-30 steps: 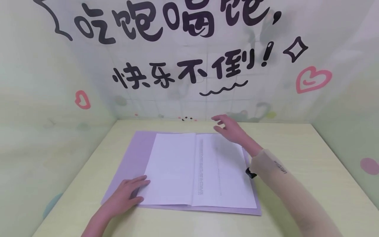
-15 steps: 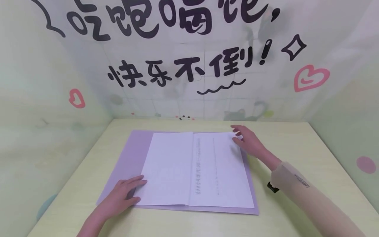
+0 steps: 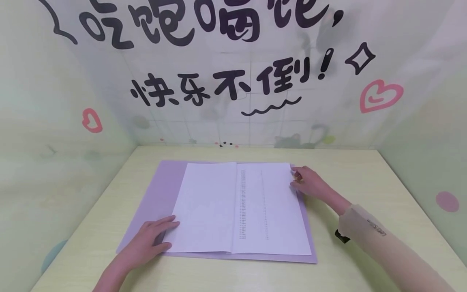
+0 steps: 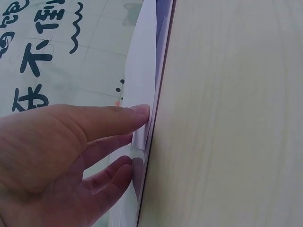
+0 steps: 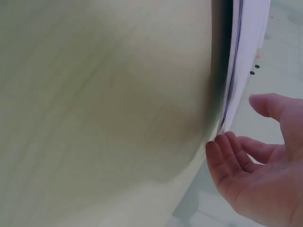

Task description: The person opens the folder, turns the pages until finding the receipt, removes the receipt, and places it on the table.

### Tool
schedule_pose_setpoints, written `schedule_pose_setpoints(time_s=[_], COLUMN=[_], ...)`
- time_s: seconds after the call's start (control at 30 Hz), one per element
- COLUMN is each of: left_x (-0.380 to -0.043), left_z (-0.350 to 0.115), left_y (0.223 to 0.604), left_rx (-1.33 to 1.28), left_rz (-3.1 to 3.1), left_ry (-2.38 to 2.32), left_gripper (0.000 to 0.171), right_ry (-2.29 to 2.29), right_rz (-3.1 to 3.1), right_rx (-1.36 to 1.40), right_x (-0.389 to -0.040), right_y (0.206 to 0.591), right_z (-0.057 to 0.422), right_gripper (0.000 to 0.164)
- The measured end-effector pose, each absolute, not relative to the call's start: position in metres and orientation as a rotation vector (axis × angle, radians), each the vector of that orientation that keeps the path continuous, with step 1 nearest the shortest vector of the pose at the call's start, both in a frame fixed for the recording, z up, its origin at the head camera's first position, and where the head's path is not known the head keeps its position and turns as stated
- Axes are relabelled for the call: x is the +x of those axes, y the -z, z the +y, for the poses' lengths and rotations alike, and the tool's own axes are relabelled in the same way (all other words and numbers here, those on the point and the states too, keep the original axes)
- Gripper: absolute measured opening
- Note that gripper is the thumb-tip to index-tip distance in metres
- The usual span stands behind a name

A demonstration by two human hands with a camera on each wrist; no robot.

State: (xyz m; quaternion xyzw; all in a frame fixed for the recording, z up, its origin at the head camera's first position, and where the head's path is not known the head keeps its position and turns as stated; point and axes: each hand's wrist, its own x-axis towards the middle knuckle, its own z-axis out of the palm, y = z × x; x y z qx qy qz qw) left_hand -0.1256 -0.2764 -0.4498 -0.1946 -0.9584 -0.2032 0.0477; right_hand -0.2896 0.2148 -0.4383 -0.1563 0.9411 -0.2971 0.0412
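the open book (image 3: 273, 211) lies flat on the table (image 3: 365, 182), with its purple cover (image 3: 162, 190) exposed at the left. the left hand (image 3: 144, 243) rests on the lower outer edge of the left page (image 3: 204, 207), fingers spread. the right hand (image 3: 312, 184) is at the book's upper right edge, fingers loosely bent, thumb apart, pinching nothing. for clean edge handling, press lightly at left and separate one leaf before lifting. the back wall (image 3: 204, 129) reads "吃饱喝饱, 快乐不倒!"; lettering on the sleeve (image 3: 383, 239) and the page print (image 3: 243, 202) are illegible.
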Motion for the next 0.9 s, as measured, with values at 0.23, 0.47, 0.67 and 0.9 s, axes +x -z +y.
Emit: schedule_pose_setpoints(time_s=[0.23,0.47,0.67,0.9], left_x=[-0.127,-0.129,-0.130,-0.130], left_z=[-0.278,-0.278,-0.278,-0.278], left_y=[0.453,0.456,0.456,0.455], left_rx=[-0.618,-0.642,-0.665,-0.661], left_rz=[-2.906,-2.868,-2.837,-2.850], left_ry=[0.600,0.587,0.570,0.569], left_gripper=[0.051,0.053,0.053,0.053], right_ry=[0.834,0.812,0.786,0.791], right_rz=[2.842,2.863,2.875,2.856], right_rx=[-0.476,-0.564,-0.621,-0.606], right_x=[-0.291,-0.294,-0.296,-0.295], right_y=[0.443,0.444,0.445,0.446], right_z=[0.218,0.222,0.224,0.226], right_gripper=[0.047,0.042,0.051,0.055])
